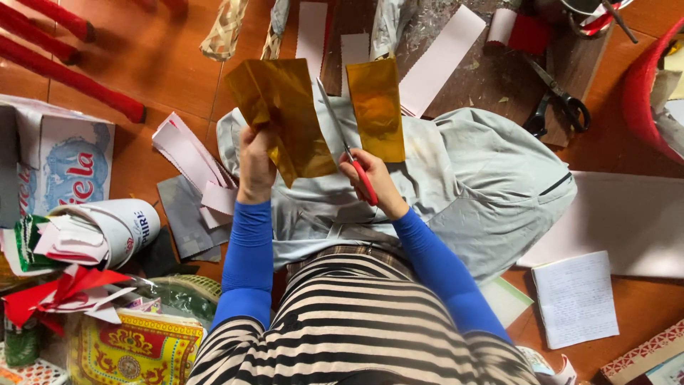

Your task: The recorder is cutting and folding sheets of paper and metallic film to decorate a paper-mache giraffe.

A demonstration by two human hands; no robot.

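A sheet of gold foil [285, 114] is held up above a grey cloth [470, 178] on the floor, the left hand [255, 160] closed on its lower edge. The right hand [374, 182] grips red-handled scissors [349, 157], blades open and running up between the sheet and a second gold piece [376, 107] just right of it (whether the two remain joined cannot be told). Pink paper strips [196, 167] lie left of the left hand; black scissors [559, 103] and a notebook [576, 298] lie well right of the right hand.
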